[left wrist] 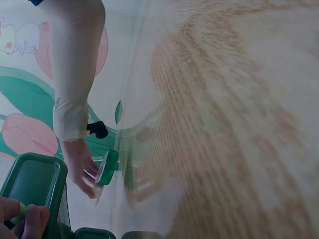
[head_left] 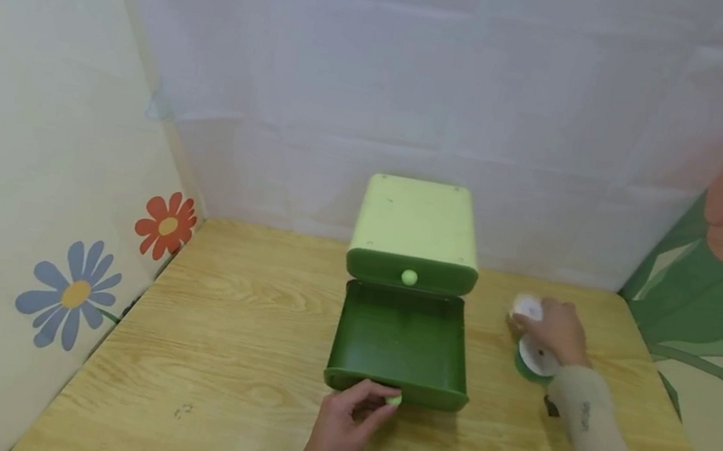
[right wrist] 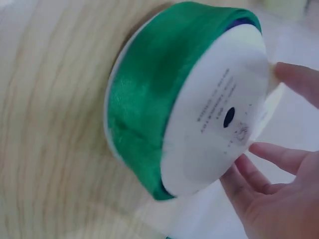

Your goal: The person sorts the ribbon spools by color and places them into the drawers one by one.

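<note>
At mid-frame, a pale-green drawer unit stands upright, its dark-green lower drawer pulled out; the left hand pinches its round knob. Right of centre, a green ribbon spool lies white face up; just above, the right hand holds a blurred, whitish thing.

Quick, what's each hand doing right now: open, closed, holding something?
Left hand: closed, pinching the knob of the lower drawer.
Right hand: closed, holding a blurred, pale roll beside the green spool.
</note>
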`<state>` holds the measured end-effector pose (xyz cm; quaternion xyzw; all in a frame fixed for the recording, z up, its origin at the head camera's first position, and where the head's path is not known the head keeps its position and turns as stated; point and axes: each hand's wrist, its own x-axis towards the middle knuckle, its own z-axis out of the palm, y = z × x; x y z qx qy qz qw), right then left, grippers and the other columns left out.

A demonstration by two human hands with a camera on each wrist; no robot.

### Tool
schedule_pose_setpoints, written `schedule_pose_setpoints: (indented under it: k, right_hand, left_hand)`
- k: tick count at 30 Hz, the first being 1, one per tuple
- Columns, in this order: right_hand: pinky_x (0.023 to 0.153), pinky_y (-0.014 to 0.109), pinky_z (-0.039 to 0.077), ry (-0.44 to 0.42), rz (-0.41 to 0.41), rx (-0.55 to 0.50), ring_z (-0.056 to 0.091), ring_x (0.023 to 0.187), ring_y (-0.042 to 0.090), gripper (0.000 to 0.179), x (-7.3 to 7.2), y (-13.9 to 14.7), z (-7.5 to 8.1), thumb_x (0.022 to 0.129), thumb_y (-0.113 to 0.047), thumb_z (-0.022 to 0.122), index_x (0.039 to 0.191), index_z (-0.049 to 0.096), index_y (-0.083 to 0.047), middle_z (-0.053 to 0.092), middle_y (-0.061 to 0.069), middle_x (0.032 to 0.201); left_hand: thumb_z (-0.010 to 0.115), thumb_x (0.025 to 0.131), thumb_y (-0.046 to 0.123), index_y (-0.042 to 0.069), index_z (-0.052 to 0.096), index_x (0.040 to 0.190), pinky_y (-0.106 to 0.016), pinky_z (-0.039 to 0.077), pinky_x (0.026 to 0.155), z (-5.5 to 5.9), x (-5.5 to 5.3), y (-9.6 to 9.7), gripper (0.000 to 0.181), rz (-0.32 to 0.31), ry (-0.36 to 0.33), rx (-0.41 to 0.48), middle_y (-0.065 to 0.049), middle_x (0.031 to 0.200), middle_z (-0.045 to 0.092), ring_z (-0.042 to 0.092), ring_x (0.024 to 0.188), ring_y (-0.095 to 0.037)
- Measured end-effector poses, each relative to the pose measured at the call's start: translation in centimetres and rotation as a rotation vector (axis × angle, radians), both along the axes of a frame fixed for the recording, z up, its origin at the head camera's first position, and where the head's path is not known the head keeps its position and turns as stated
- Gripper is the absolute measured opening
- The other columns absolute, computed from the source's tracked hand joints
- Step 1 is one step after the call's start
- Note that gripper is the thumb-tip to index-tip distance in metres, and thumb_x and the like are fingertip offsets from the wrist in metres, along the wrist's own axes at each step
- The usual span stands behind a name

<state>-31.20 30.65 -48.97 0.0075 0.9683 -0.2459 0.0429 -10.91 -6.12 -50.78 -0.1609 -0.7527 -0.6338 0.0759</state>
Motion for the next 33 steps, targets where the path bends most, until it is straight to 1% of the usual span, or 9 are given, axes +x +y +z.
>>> schedule_pose_setpoints:
  k: [3,7,13,17,20,23,26,30,33]
  right_hand:
    - [0.098,0.065,0.050,0.023,0.010,-0.101,0.055,0.120,0.051,0.090,0.1,-0.1,0.7,0.097,-0.063,0.060,0.143,0.047,0.013,0.054,0.039,0.136]
    - [0.110,0.068,0.043,-0.032,0.011,-0.278,0.044,0.138,0.053,0.099,1.0,-0.7,2.0,0.098,-0.070,0.053,0.156,0.033,0.007,0.040,0.037,0.154]
    - [0.113,0.067,0.040,-0.061,0.059,-0.492,0.048,0.135,0.050,0.089,2.5,-1.4,3.7,0.102,-0.063,0.053,0.162,0.027,-0.002,0.037,0.033,0.158]
    - [0.113,0.049,0.047,-0.048,0.112,-0.608,0.047,0.137,0.047,0.079,3.3,-1.6,4.6,0.107,-0.051,0.050,0.162,0.025,0.000,0.034,0.031,0.161]
    - [0.102,0.023,0.051,-0.029,0.152,-0.659,0.047,0.138,0.037,0.073,4.0,-2.0,5.4,0.110,-0.043,0.049,0.160,0.026,0.004,0.032,0.031,0.162]
    - [0.094,0.012,0.048,-0.015,0.196,-0.688,0.052,0.131,0.020,0.068,4.9,-2.5,6.4,0.110,-0.040,0.049,0.159,0.030,0.004,0.038,0.027,0.159]
    - [0.095,0.017,0.050,0.004,0.258,-0.706,0.058,0.116,0.007,0.060,6.0,-3.1,7.2,0.111,-0.035,0.049,0.155,0.038,0.003,0.052,0.017,0.146]
    - [0.094,0.025,0.053,0.020,0.350,-0.730,0.064,0.106,0.011,0.051,7.4,-4.0,8.0,0.111,-0.025,0.049,0.150,0.043,0.007,0.063,0.000,0.125]
    - [0.093,0.028,0.054,0.006,0.409,-0.723,0.066,0.106,0.015,0.046,8.4,-4.6,8.5,0.109,-0.019,0.050,0.148,0.046,0.005,0.065,0.002,0.124]
  left_hand:
    - [0.074,0.096,0.017,0.019,0.076,0.110,-0.027,0.063,0.079,0.0,0.0,0.0,0.014,-0.002,-0.009,-0.002,-0.002,0.105,0.079,0.076,0.090,-0.020]
    - [0.074,0.097,0.019,0.020,0.076,0.110,-0.027,0.063,0.080,0.1,-0.1,-0.1,0.014,-0.006,-0.025,-0.004,-0.001,0.106,0.079,0.076,0.091,-0.020]
    - [0.074,0.096,0.014,0.020,0.076,0.110,-0.027,0.063,0.080,0.0,-0.1,-0.1,0.015,-0.001,-0.024,-0.003,-0.006,0.106,0.079,0.075,0.091,-0.016]
    - [0.074,0.096,0.011,0.020,0.076,0.110,-0.027,0.063,0.080,-0.1,-0.1,-0.1,0.017,0.003,-0.014,-0.006,-0.005,0.106,0.079,0.075,0.090,-0.014]
    - [0.074,0.096,0.012,0.020,0.076,0.110,-0.027,0.063,0.080,-0.1,-0.1,-0.1,0.016,0.003,-0.013,-0.005,-0.004,0.106,0.079,0.074,0.090,-0.012]
    - [0.074,0.096,0.011,0.019,0.076,0.110,-0.027,0.063,0.080,-0.1,-0.1,-0.1,0.016,0.001,-0.007,0.001,-0.004,0.106,0.079,0.074,0.090,-0.013]
    - [0.074,0.095,0.010,0.018,0.076,0.110,-0.027,0.063,0.079,-0.1,0.0,-0.1,0.016,0.001,0.008,0.002,-0.005,0.106,0.079,0.075,0.090,-0.013]
    - [0.075,0.095,0.010,0.018,0.076,0.109,-0.027,0.063,0.078,-0.3,0.0,-0.1,0.016,0.002,0.021,0.003,-0.003,0.105,0.079,0.074,0.089,-0.012]
    - [0.075,0.095,0.011,0.019,0.076,0.109,-0.027,0.063,0.078,-0.3,0.0,-0.1,0.016,0.002,0.019,0.010,0.000,0.105,0.079,0.075,0.089,-0.013]
